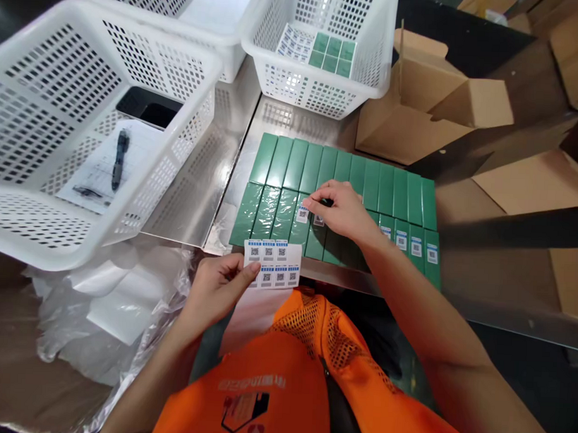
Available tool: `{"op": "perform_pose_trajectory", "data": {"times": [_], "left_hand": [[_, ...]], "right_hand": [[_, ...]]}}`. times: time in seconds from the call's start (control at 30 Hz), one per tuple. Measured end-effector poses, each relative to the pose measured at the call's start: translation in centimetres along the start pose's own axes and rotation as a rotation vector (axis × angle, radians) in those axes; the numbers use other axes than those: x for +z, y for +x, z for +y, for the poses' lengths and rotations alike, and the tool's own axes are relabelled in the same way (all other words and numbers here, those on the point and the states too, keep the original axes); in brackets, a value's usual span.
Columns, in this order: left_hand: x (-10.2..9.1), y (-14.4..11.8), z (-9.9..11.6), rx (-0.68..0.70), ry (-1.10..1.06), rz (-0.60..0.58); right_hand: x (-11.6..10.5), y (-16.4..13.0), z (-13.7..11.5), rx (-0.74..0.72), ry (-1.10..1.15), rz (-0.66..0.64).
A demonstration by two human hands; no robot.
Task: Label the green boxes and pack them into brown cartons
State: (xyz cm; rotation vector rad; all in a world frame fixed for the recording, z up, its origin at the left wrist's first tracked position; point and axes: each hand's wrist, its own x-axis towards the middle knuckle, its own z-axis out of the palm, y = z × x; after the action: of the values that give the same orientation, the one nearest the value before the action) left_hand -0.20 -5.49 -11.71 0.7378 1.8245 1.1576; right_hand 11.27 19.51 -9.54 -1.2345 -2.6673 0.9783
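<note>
My left hand (223, 280) grips a sheet of QR-code stickers (280, 278) between thumb and fingers, at the near edge of the metal table. Above the green boxes (291, 163), my right hand (339, 209) has thumb and forefinger pinched at the top edge of a small QR sticker (302, 214). That sticker lies over the front of one box; whether it is fully stuck down I cannot tell. The boxes form two close rows. Several near-row boxes to the right bear such stickers (415, 247), and those at the left end show none. My right hand and forearm hide part of the rows.
A white basket (177, 156) at left holds a pen (120, 160), papers and a black tray-like object (149, 107). Another basket (317, 85) behind contains sticker sheets and green boxes. An open carton (410, 129) stands at back right. Clear plastic (110, 305) hangs at lower left.
</note>
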Motion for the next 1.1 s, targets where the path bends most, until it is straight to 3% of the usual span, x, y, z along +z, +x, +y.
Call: {"op": "perform_pose_trajectory", "data": {"times": [0.1,0.23,0.3,0.37,0.5,0.7,0.83,0.97,1.1], "left_hand": [[0.0,0.1,0.1,-0.003,-0.010,-0.007],[0.0,0.2,0.0,0.006,-0.009,-0.011],[-0.1,0.2,0.2,0.020,-0.004,-0.004],[-0.2,0.0,0.4,0.036,0.003,-0.003],[-0.4,0.0,0.6,0.057,0.004,-0.004],[-0.5,0.3,0.2,0.047,0.005,0.020],[-0.4,0.2,0.3,0.050,0.039,-0.008],[-0.3,0.0,0.7,0.048,0.066,-0.027],[-0.5,-0.2,0.5,0.040,0.046,-0.013]], "right_hand": [[0.5,-0.6,0.1,-0.054,-0.077,0.062],[0.5,-1.6,-0.5,-0.124,-0.249,0.302],[0.2,-2.1,-1.0,-0.147,-0.274,0.340],[0.0,-2.8,-1.6,-0.218,-0.211,0.223],[-0.2,-4.6,-2.5,-0.399,-0.009,-0.159],[-1.9,-5.7,-3.6,-0.569,0.228,-0.101],[-2.8,-2.8,-3.5,-0.350,0.330,-0.045],[-2.0,0.8,-2.9,-0.128,0.245,-0.206],[-1.1,2.0,-3.0,-0.067,0.125,-0.291]]}}
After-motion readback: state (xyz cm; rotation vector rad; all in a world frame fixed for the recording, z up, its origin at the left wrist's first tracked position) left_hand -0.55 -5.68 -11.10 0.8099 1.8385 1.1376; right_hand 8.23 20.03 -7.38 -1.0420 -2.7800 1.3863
